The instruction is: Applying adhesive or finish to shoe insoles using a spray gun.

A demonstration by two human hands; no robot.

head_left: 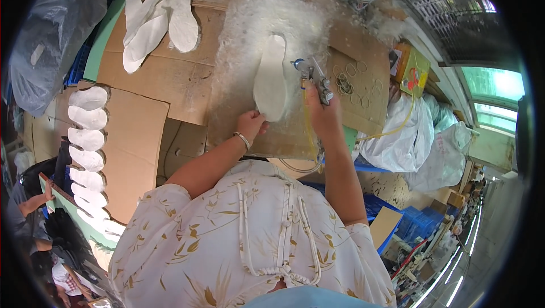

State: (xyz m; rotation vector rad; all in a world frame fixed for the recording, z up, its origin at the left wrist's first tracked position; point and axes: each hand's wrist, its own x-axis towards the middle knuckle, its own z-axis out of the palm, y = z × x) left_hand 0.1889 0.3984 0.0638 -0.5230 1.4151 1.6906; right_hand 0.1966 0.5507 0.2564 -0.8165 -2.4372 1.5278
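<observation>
A cream-white insole (269, 81) lies lengthwise before me on a patch of cardboard (233, 30) crusted with white overspray. At its near end, my left hand (252, 126) pinches the insole's edge between thumb and fingers; a bangle circles that wrist. To the right, my right hand (322, 103) is wrapped round a metal spray gun (309, 73), its nozzle turned toward the insole. A thin yellowish hose hangs from the gun past my forearm.
Several loose insoles (160, 21) are piled at the far left, and a row of them (88, 137) runs along the left cardboard. Thin rings (343, 81) lie right of the gun. White plastic bags (397, 135) stand at the right edge. Other people (34, 206) are at the lower left.
</observation>
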